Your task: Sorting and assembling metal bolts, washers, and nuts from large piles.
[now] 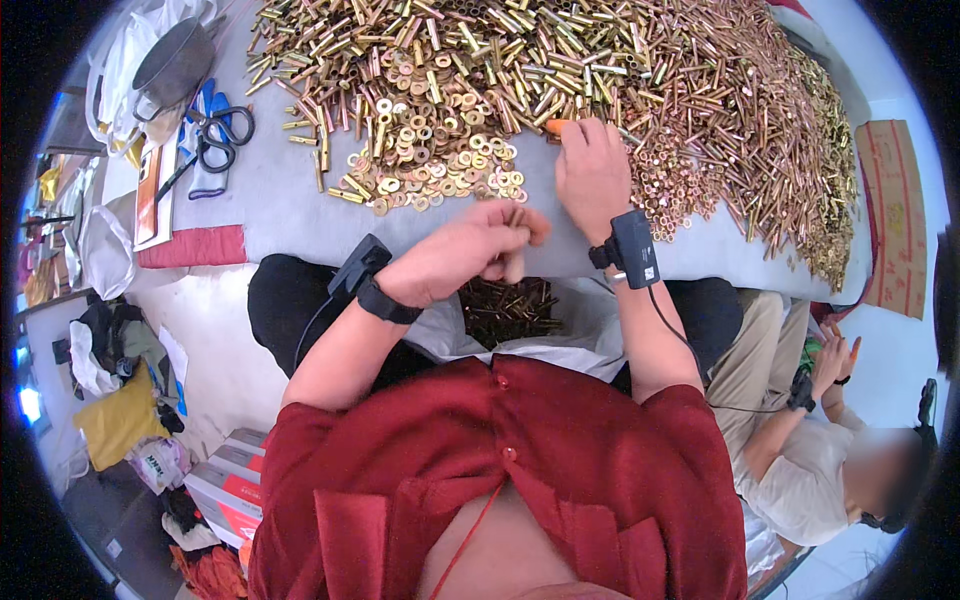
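Note:
My right hand reaches to the near edge of a large heap of brassy metal sleeves, its fingers bent down and an orange covering at one fingertip. What its fingertips pinch, if anything, is hidden. Left of it, my left hand hovers over the table's front edge with fingers curled together; whatever is in them cannot be made out. Flat washers lie loose before the heap, beyond my left hand. Small coppery nuts are piled to the right of my right hand.
Below the table edge, a white sack between my legs holds dark metal parts. Black-handled scissors and a dark metal cup are at the table's left. At right, a person in a white shirt sits with hands close together.

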Tool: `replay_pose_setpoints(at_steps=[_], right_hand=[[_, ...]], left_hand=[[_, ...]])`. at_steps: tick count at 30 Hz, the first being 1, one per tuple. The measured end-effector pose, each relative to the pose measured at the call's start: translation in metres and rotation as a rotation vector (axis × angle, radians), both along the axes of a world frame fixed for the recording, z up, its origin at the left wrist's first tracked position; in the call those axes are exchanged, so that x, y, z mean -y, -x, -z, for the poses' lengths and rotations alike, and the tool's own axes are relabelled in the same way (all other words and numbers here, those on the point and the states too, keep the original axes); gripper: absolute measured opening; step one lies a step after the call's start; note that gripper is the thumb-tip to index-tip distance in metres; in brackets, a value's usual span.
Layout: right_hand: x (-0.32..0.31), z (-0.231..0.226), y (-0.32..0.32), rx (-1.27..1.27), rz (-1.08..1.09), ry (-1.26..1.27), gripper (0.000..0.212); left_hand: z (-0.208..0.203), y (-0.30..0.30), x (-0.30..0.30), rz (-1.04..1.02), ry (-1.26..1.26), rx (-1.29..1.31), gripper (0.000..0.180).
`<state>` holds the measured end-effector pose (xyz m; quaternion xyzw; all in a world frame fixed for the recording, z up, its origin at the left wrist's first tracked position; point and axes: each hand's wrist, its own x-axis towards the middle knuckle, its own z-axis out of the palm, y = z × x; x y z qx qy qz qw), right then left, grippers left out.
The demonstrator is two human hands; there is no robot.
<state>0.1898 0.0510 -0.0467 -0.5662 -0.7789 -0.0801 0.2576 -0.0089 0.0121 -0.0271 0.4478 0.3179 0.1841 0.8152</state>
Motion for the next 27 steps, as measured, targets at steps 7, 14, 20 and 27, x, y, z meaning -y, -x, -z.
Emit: replay_pose_setpoints(at_steps=[7,14,20,27], right_hand=[[0.032,-0.019,0.013,-0.597,0.027,0.107,0.022],[0.074,-0.029,0.032,-1.523,-0.031,0.523,0.025],[0.081,-0.027,0.03,-1.469,-0.056,0.496,0.027],[0.066,-0.03,0.016,-1.204,-0.045,0.516,0.019]], left_hand=[[-0.031,0.002,0.0,-0.091,-0.12,-0.267,0.034],[-0.015,-0.005,0.007,-0.081,-0.133,-0.235,0.029],[-0.019,-0.008,0.01,-0.031,-0.128,-0.282,0.031],[-0.014,0.001,0.002,-0.184,0.0,-0.185,0.027]])
